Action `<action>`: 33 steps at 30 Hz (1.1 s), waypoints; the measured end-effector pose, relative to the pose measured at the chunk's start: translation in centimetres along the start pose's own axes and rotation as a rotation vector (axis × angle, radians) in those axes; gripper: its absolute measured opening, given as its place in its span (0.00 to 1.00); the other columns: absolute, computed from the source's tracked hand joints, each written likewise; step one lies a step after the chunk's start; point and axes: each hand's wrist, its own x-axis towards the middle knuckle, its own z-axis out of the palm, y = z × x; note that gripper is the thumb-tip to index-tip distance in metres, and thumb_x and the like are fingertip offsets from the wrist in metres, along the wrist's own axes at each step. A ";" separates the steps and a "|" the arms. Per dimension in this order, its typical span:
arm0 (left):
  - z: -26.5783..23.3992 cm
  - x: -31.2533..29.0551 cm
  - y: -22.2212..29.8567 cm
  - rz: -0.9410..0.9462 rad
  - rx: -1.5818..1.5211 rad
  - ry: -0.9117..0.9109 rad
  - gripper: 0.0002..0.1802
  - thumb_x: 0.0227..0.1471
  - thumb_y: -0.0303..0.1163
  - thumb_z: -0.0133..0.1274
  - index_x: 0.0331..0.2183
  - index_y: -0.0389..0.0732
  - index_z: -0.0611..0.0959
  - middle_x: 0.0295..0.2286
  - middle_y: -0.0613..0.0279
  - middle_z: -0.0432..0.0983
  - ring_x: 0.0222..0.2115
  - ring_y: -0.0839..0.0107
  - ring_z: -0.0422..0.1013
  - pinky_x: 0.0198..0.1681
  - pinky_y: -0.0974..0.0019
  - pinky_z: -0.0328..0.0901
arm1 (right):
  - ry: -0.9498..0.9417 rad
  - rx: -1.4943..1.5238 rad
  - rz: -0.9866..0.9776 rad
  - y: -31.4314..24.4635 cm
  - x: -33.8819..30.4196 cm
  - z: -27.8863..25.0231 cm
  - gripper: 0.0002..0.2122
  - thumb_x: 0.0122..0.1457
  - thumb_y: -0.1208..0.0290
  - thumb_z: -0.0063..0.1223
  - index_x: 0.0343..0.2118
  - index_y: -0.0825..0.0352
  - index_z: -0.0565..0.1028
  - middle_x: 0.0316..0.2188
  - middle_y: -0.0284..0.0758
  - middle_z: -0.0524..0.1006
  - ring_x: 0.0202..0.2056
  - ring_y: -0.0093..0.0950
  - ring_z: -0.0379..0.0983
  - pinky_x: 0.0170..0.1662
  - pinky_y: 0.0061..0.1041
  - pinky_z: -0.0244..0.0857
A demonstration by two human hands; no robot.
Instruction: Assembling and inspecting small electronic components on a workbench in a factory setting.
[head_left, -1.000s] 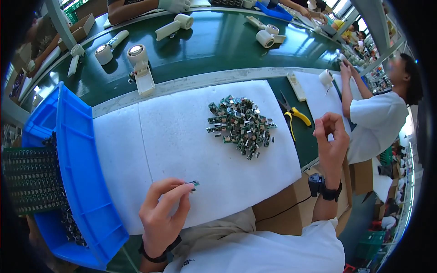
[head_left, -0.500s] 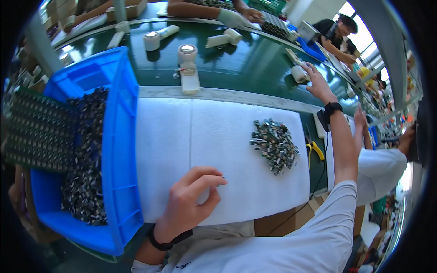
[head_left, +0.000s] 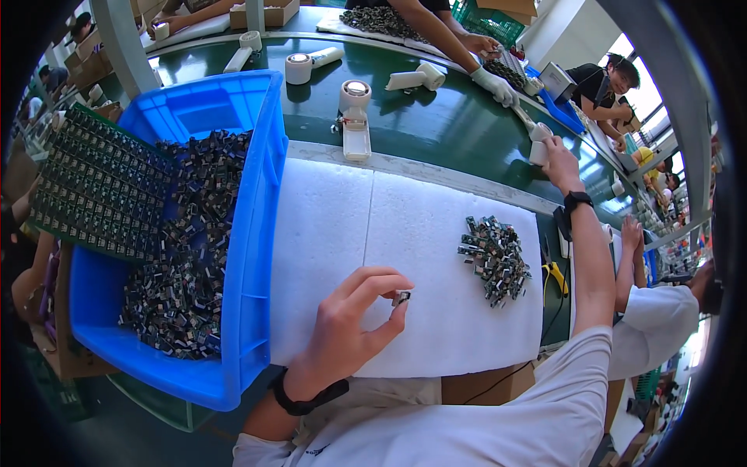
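Since the earlier frames the view has swung left and the right arm has stretched out further, from a raised hand near the pad's edge to a reach over the green table; the left hand has stayed low on the pad.

Left hand sits at about 6 o'clock on the white foam pad, thumb and forefinger pinched on one small metal part, held just above the pad. A black wristband circles that wrist.

Right hand is far out at 2 o'clock, past the pad's far corner, touching a white cylinder on the green table. Whether the fingers are closed around it I cannot tell. A black watch sits on that wrist.

Pile of parts lies on the pad at 3 o'clock, well apart from the pinched part. Yellow-handled pliers lie just beside the pad's right edge.

Blue bin stands at 9 o'clock against the pad's left edge, heaped with dark parts, and a green tray of parts in rows leans over its left side.

At 12 o'clock a white lamp stands just beyond the pad. Other people's hands work further along the table, one in a white glove.
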 end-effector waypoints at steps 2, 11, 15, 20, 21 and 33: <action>-0.3 -0.3 -0.3 0.053 0.017 -0.032 0.11 0.43 0.17 0.62 0.32 0.39 0.82 0.34 0.58 0.79 0.33 0.67 0.78 0.37 0.69 0.72 | 0.032 -0.024 -0.014 0.4 -1.4 -2.1 0.28 0.44 0.75 0.67 0.51 0.64 0.71 0.45 0.40 0.74 0.45 0.42 0.75 0.46 0.36 0.72; -1.0 -1.9 -1.2 -0.055 -0.151 0.280 0.10 0.49 0.14 0.56 0.37 0.33 0.79 0.37 0.54 0.78 0.37 0.70 0.77 0.41 0.70 0.71 | 0.140 1.562 0.021 -8.3 -16.2 -16.8 0.24 0.63 0.62 0.53 0.58 0.69 0.66 0.43 0.35 0.75 0.28 0.19 0.73 0.29 0.16 0.66; -0.9 -1.4 -1.0 -0.072 -0.300 0.255 0.11 0.52 0.14 0.54 0.39 0.31 0.78 0.38 0.52 0.77 0.39 0.72 0.75 0.43 0.71 0.71 | -0.403 1.790 -0.061 -14.2 -21.2 -18.3 0.24 0.63 0.63 0.53 0.59 0.71 0.65 0.43 0.35 0.76 0.26 0.19 0.73 0.24 0.13 0.66; -0.5 -1.7 -1.1 -0.128 -0.320 0.195 0.14 0.52 0.14 0.55 0.42 0.31 0.78 0.40 0.53 0.77 0.39 0.74 0.75 0.44 0.73 0.70 | -0.717 1.689 0.015 -17.8 -22.3 -15.8 0.25 0.64 0.67 0.53 0.61 0.69 0.64 0.38 0.32 0.78 0.23 0.16 0.72 0.21 0.13 0.64; -0.3 -1.6 -0.9 -0.162 -0.327 0.186 0.14 0.52 0.13 0.55 0.43 0.31 0.77 0.40 0.53 0.77 0.39 0.74 0.75 0.44 0.74 0.70 | -0.686 1.668 0.038 -18.2 -22.6 -15.5 0.25 0.64 0.67 0.53 0.62 0.68 0.63 0.38 0.31 0.78 0.22 0.16 0.72 0.21 0.12 0.64; -1.2 -2.5 -1.1 -0.160 -0.411 0.051 0.15 0.50 0.11 0.56 0.42 0.30 0.79 0.40 0.53 0.77 0.41 0.72 0.75 0.45 0.71 0.71 | -0.074 1.020 -0.328 -22.4 -26.6 -18.0 0.20 0.52 0.77 0.64 0.50 0.61 0.78 0.21 0.31 0.76 0.17 0.15 0.68 0.19 0.18 0.60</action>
